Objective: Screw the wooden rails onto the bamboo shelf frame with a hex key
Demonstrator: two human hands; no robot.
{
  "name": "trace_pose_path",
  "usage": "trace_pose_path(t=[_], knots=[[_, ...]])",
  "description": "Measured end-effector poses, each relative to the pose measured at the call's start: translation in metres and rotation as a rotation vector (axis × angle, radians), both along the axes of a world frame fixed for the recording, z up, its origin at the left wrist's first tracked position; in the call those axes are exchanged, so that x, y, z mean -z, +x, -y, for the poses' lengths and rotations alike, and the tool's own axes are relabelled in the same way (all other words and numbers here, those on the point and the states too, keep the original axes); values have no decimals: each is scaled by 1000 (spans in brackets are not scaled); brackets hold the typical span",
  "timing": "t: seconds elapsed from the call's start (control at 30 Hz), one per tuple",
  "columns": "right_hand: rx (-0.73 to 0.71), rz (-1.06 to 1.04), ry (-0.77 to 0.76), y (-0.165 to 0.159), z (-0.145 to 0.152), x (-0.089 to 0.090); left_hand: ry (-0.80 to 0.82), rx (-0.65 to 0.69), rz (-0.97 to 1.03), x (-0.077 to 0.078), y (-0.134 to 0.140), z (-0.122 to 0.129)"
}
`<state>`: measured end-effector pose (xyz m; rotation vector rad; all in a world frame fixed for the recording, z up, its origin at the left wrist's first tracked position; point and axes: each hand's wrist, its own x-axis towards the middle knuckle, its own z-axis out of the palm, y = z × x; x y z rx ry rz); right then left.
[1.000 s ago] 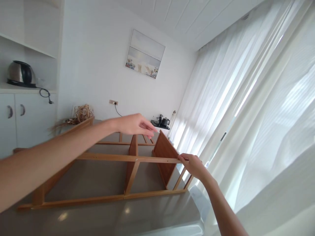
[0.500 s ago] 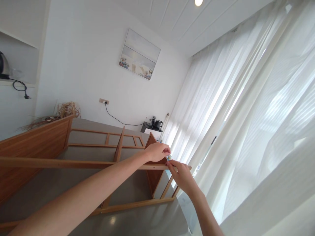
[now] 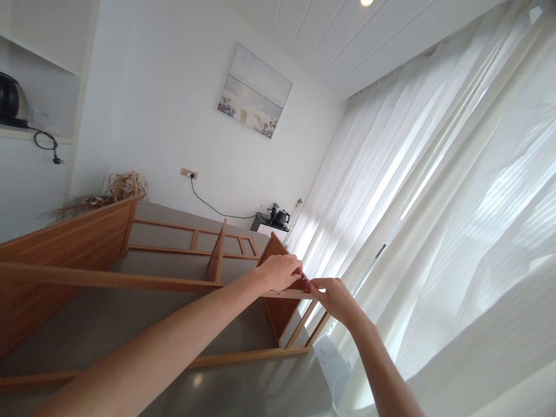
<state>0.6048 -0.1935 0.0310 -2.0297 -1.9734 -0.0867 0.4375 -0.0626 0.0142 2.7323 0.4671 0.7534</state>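
A brown wooden shelf frame [image 3: 165, 282] lies on its side on a grey surface [image 3: 243, 385]. My left hand [image 3: 280, 272] reaches across to the near upper rail, close to its right end, with fingers curled into a pinch. Just right of it, my right hand [image 3: 332, 295] has thumb and forefinger pressed together at the same rail. The fingertips are a short gap apart, beside the end panel [image 3: 280, 315]. Anything small between either hand's fingers is hidden or too tiny to name.
White sheer curtains [image 3: 417, 231] hang close on the right. Dried stalks [image 3: 125, 186] lie behind the left panel [image 3: 82, 234]. A small cabinet with a black kettle [image 3: 281, 218] stands by the far wall, its cord running to a socket [image 3: 189, 173]. Another kettle [image 3: 13, 101] sits on a left shelf.
The small white, blue and yellow thing seen between my fingertips is no longer visible. My hands have drawn slightly apart, the right one moving rightward. The view has shifted a little.
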Motion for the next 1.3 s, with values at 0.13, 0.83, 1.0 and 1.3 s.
trace_pose_path(t=[0.13, 0.83, 1.0, 1.3], knots=[[11, 6, -4, 9, 5, 0, -21, 47, -31, 3, 1, -4], [76, -64, -133, 22, 5, -8, -85, 42, 126, -14, -9, 16], [114, -89, -290, 29, -5, -27, -111, 270, 130, -16, -22, 51], [160, -65, -403, 27, -16, -44, 410, 210, -43, 21, 5, 91]])
